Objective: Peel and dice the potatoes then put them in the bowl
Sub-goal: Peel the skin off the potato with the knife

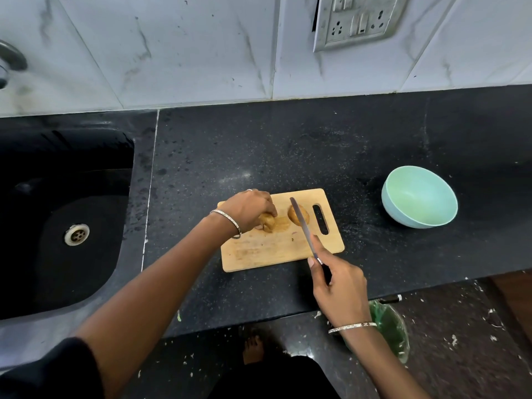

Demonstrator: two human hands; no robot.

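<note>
— Two potatoes [298, 216], both on the cutting board [259, 254]. They lie side by side near its far edge with a small gap between them.

— Hands?

— Left hand [247, 208] comes in from the left and sits on top of the left potato, fingers curled down and pressed together, gripping it. The fingertips are mostly hidden under the knuckles. There's a bangle on the wrist.

— Right?

— Right hand [339, 289] holds the knife [302, 226]. Three fingers are wrapped round the dark handle, the forefinger is stretched along the back of the blade and the thumb is at the blade's base. There's a bangle on that wrist too.

— Blade position?

— It runs diagonally with the tip pointing away toward the wall, and it crosses over the right potato. Can't tell if the edge touches it.

— Bowl?

— The pale green bowl [419, 197] is on the black counter [288, 145], right of the board and well apart from it.

— Anything else?

— A dark sink [63, 220] on the left, a wall socket [357, 21] above the counter, and a green-lined bin [388, 329] on the floor below the counter edge, by the right wrist.
</note>
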